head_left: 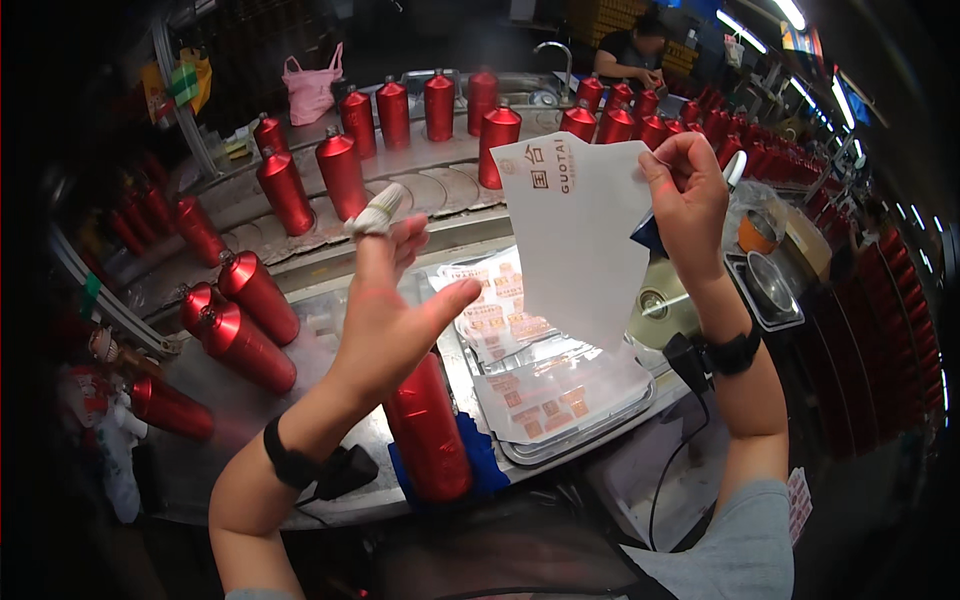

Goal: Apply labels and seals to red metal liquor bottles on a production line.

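Note:
My right hand (690,195) is raised and pinches the upper right corner of a white transfer sheet (590,240), which hangs down with copper-coloured print at its top left. A tool with a blue blade (648,233) and a white handle end (736,168) shows behind that hand; its grip is hidden. My left hand (385,310) is open and holds nothing, thumb and fingers apart, with a white wrap (378,210) around one finger. Below it a red metallic bottle (430,440) lies on a blue cloth (485,455). Printed sheets (535,395) lie in a metal tray (600,425) under the hanging sheet.
Red bottles (340,172) stand on a conveyor (430,185) beyond the bench. Several more red bottles (245,345) lie at the left. A metal bowl (768,280) stands at the right. A pink bag (313,90) and a co-worker (630,60) are farther back.

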Demonstrator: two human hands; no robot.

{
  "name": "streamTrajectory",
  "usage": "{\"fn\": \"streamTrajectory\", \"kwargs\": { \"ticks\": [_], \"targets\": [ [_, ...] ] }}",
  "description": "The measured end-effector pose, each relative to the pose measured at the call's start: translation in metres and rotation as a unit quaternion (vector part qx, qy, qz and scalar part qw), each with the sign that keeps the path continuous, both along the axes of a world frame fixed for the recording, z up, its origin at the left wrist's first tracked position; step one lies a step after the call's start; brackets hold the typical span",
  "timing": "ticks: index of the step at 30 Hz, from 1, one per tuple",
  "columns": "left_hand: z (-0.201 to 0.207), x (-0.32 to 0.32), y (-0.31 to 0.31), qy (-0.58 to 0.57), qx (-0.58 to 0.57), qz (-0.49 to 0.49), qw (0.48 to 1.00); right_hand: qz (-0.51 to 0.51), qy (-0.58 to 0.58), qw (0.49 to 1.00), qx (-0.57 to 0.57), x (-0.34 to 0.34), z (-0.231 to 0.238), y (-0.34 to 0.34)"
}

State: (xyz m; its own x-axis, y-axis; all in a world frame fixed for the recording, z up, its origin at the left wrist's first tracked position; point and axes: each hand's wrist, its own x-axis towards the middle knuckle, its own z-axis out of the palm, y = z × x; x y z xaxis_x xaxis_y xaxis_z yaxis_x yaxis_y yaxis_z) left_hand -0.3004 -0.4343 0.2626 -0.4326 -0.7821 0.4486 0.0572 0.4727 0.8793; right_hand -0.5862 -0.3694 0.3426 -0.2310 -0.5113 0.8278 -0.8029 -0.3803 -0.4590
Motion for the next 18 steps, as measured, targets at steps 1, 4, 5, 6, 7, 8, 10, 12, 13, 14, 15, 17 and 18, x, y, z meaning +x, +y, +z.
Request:
{"fn": "streamTrajectory", "kwargs": {
  "ticks": [1,4,5,6,7,8,10,12,13,14,15,17,18],
  "targets": [
    [0.006,-0.01,-0.008,0.015,-0.023,-0.002,1.0,-0.005,0.004,1.0,0.006,0.004,0.005,0.006],
    [0.022,-0.04,-0.023,0.034,-0.035,-0.015,0.999,0.016,-0.029,0.999,0.012,0.018,0.014,0.023],
    [0.026,-0.048,-0.024,0.034,-0.023,-0.024,0.999,0.034,-0.05,0.998,0.017,0.022,0.015,0.028],
    [0.03,-0.055,-0.021,0.088,0.009,-0.084,0.993,0.052,-0.079,0.995,0.019,0.027,0.016,0.032],
    [0.032,-0.057,-0.018,0.087,0.007,-0.081,0.993,0.056,-0.079,0.995,0.017,0.029,0.017,0.035],
    [0.034,-0.06,-0.014,0.106,0.038,-0.106,0.988,0.053,-0.072,0.996,0.023,0.029,0.018,0.041],
    [0.036,-0.063,-0.004,0.13,0.045,-0.109,0.984,0.043,-0.058,0.997,0.038,0.029,0.019,0.051],
    [0.033,-0.058,-0.003,0.107,0.037,-0.096,0.989,0.042,-0.056,0.997,0.041,0.03,0.017,0.057],
    [0.032,-0.056,-0.002,0.087,0.03,-0.081,0.992,0.041,-0.052,0.997,0.045,0.031,0.017,0.059],
    [0.031,-0.055,0.0,0.086,0.029,-0.081,0.993,0.041,-0.052,0.997,0.044,0.03,0.016,0.061],
    [0.031,-0.055,0.003,0.114,0.017,-0.074,0.991,0.046,-0.057,0.996,0.05,0.029,0.014,0.062],
    [0.032,-0.055,0.007,0.143,0.005,-0.072,0.987,0.047,-0.06,0.996,0.054,0.026,0.013,0.065],
    [0.033,-0.053,0.007,0.103,0.0,-0.073,0.992,0.04,-0.053,0.996,0.054,0.025,0.012,0.066]
  ]
}}
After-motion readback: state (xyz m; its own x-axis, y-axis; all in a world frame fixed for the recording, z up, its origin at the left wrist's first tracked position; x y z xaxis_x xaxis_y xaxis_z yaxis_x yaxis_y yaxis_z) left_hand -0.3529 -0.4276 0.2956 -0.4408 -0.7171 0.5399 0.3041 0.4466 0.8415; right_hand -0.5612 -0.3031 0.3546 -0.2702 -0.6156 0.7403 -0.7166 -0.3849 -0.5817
